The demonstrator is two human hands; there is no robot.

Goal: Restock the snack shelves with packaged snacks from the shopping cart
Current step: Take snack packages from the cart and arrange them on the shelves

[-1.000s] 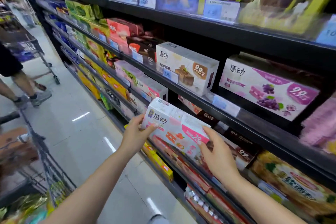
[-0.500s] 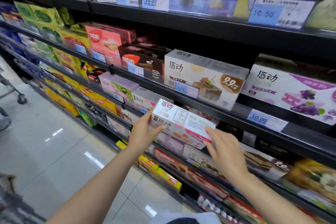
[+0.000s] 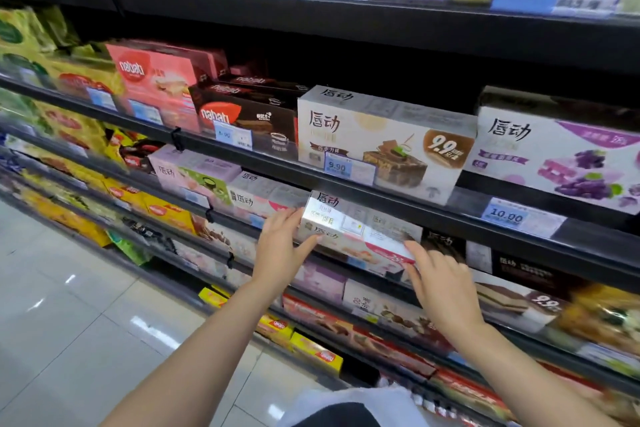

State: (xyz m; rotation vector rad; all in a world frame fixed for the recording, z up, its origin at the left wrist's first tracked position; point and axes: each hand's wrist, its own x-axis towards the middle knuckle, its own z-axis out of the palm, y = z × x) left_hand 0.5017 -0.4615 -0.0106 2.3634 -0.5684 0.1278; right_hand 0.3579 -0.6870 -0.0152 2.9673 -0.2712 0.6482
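Note:
A white and pink snack box (image 3: 356, 232) lies tilted at the mouth of the third shelf level, just under the black shelf rail (image 3: 398, 204) that carries the chocolate cake box (image 3: 384, 146). My left hand (image 3: 282, 250) grips the box's left end, fingers on top and thumb along the front face. My right hand (image 3: 441, 282) touches the box's lower right corner with straight fingers. The back of the box is hidden in the shelf gap. The shopping cart is out of view.
Similar white boxes (image 3: 256, 198) stand to the left of the gap, dark boxes (image 3: 519, 267) to the right. A grape box (image 3: 561, 156) and brown wafer boxes (image 3: 249, 118) fill the level above. Tiled aisle floor (image 3: 69, 322) lies to the left.
The box has moved up and further into the shelf gap with both hands on it. My view has closed in on the shelves; the cart and the other person are no longer seen.

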